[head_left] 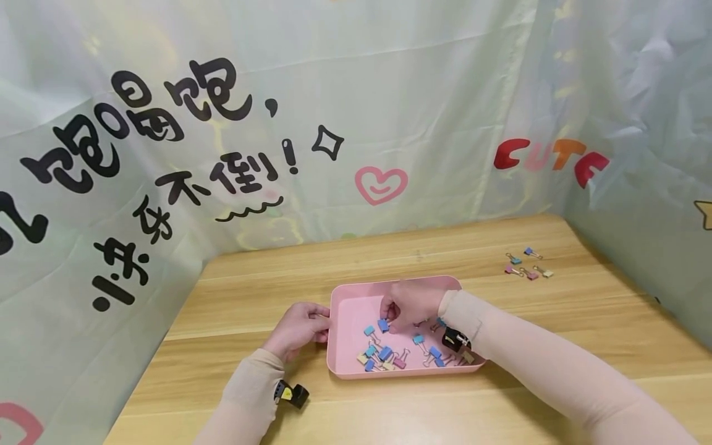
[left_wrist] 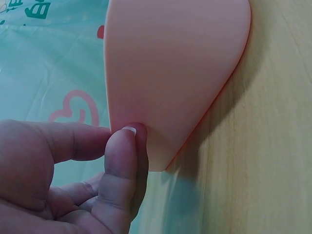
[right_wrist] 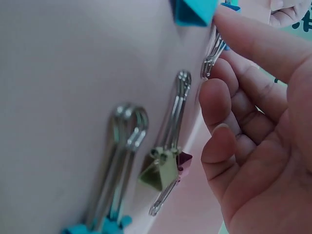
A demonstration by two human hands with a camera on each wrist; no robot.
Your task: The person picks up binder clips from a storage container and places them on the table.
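Observation:
A shallow pink tray (head_left: pixel 345 309) on the wooden table holds many small binder clips, mostly blue and teal, with a few yellow and pink ones (head_left: pixel 400 363). My left hand (head_left: pixel 300 326) pinches the tray's left rim between thumb and finger; in the left wrist view the thumb (left_wrist: pixel 122 161) lies against the outer wall. Inside the tray, my right hand (head_left: pixel 411 304) has its curled fingertips at a blue binder clip (head_left: pixel 382 325), seemingly pinching it. The right wrist view shows the palm (right_wrist: pixel 273 170), with a teal clip (right_wrist: pixel 195 12) by the thumb and a pale yellow clip (right_wrist: pixel 161 170) below.
Several loose binder clips (head_left: pixel 532 275) lie apart on the table at the back right. Printed cloth (head_left: pixel 434 123) hangs around the table (head_left: pixel 267 272) at the back and sides. More clips (head_left: pixel 386 353) cluster along the tray's near side.

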